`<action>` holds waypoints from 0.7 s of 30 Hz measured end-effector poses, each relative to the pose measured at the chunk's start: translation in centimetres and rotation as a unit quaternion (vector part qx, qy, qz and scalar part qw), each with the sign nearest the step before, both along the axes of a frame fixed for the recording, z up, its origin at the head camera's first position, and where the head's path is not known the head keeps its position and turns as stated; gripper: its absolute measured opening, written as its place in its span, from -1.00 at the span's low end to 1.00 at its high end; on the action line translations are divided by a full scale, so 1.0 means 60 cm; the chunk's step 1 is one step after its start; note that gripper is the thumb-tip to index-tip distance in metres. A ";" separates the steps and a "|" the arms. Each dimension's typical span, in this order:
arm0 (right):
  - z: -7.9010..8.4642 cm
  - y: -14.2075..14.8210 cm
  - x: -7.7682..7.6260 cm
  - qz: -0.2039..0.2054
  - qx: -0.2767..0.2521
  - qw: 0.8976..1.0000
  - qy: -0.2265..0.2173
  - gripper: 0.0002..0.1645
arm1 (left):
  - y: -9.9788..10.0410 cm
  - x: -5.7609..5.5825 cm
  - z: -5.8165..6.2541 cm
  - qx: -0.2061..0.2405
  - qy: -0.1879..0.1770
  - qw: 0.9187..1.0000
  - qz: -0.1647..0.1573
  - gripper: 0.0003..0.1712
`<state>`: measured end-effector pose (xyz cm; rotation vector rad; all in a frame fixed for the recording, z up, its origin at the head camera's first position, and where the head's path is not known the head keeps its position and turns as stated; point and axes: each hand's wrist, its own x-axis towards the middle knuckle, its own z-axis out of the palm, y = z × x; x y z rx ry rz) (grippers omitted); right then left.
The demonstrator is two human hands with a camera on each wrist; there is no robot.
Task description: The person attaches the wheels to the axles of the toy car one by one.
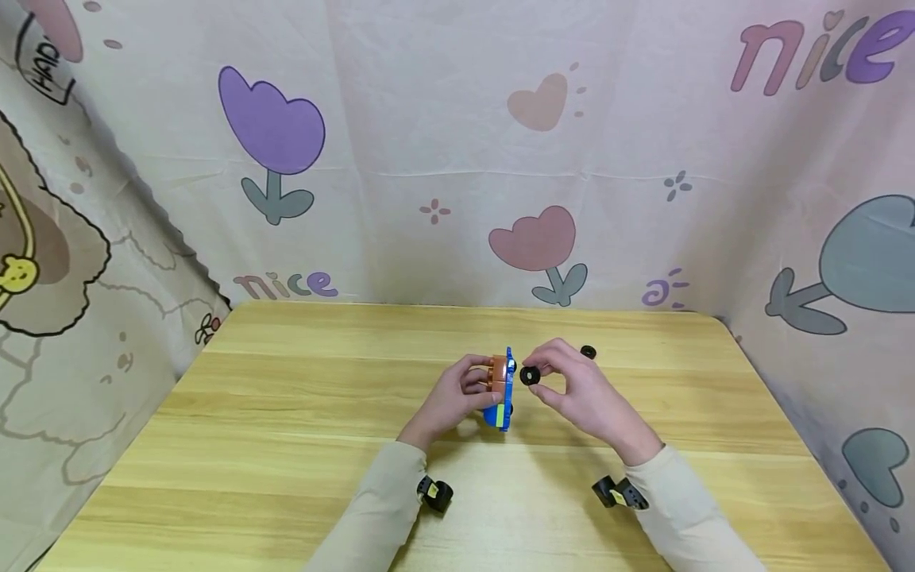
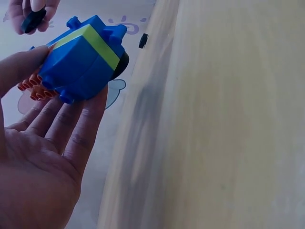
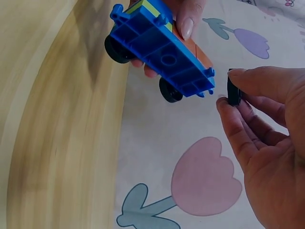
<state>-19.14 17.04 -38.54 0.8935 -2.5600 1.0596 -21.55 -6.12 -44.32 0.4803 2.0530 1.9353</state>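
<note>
My left hand grips a blue toy truck tipped on its side, its underside facing right. Orange studded bricks sit on its bed, and a yellow-green stripe crosses the blue cab. In the right wrist view two black wheels are fitted along one side; the near side shows bare blue axle stubs. Just right of the truck, my right hand pinches a loose black wheel between thumb and fingers, a small gap from the chassis.
Another black wheel lies on the wooden table behind my right hand. A printed cloth hangs along the table's back edge and both sides. Black wrist cameras are strapped on both sleeves.
</note>
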 end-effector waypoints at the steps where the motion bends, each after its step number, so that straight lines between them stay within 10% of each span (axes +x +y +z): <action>1: 0.000 -0.002 0.000 0.001 0.000 1.000 0.001 -0.62 | 0.000 0.000 0.000 -0.001 0.000 1.000 0.000 -0.36; 21: -0.011 -0.028 -0.004 0.002 -0.011 1.000 0.015 -0.61 | 0.005 0.002 -0.005 0.005 -0.004 1.000 -0.004 -0.39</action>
